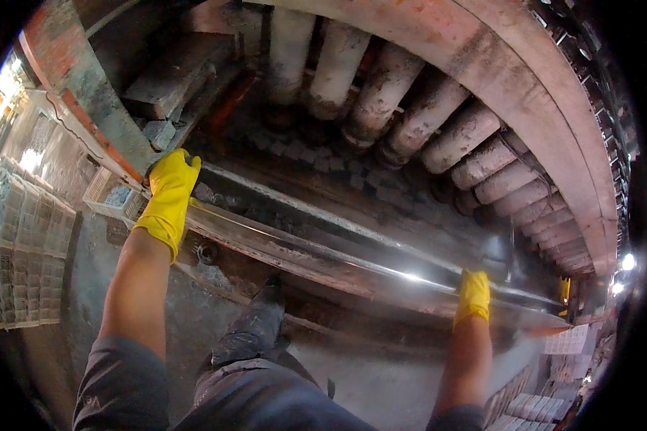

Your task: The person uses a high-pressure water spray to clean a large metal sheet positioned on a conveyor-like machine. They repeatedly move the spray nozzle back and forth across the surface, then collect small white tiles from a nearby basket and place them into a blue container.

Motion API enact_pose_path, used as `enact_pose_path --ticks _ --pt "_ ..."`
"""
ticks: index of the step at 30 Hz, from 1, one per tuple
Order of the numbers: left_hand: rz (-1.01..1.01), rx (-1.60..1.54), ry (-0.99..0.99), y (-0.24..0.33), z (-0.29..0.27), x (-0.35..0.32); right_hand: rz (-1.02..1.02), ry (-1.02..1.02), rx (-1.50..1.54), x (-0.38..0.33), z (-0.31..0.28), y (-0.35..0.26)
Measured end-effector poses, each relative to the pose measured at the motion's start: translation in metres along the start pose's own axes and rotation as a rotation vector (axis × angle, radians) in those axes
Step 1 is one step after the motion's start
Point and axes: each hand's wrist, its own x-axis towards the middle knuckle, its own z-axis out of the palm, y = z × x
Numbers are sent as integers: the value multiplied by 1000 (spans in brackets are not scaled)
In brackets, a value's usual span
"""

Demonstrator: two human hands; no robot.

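Both my hands wear yellow rubber gloves. My left hand (171, 185) is at the left end of a long, narrow metal bar (323, 218), beside the orange-edged upright of a machine. Its fingers are curled, and their tips are partly hidden. Far along to the right, my right hand (474, 293) is closed over the same bar, with its fingers hidden on the far side. In front of the bar runs a shiny metal edge (410, 276), parallel to it. Beyond lies a dark machine bed (287, 183) with several small square pieces on it.
Thick grey cylinders (381, 93) stand in a row above the bed, under a heavy pinkish beam (510, 65). At the left are stacked pale crates (29, 244) and a small basket (118, 195) of bluish pieces. Stacked pale trays (535, 408) are at the lower right.
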Motion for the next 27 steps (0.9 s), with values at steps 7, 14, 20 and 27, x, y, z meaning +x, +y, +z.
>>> enact_pose_path --ticks 7,14,20,27 --pt "27 -45 43 -7 10 -5 237 83 496 3 37 31" --pt "11 -32 53 -25 13 -12 319 -25 568 -43 1 -9" --pt "-13 1 49 -32 11 -17 279 -5 548 -74 -15 -26" --pt "29 -44 79 -34 22 -18 120 54 319 -56 23 15"
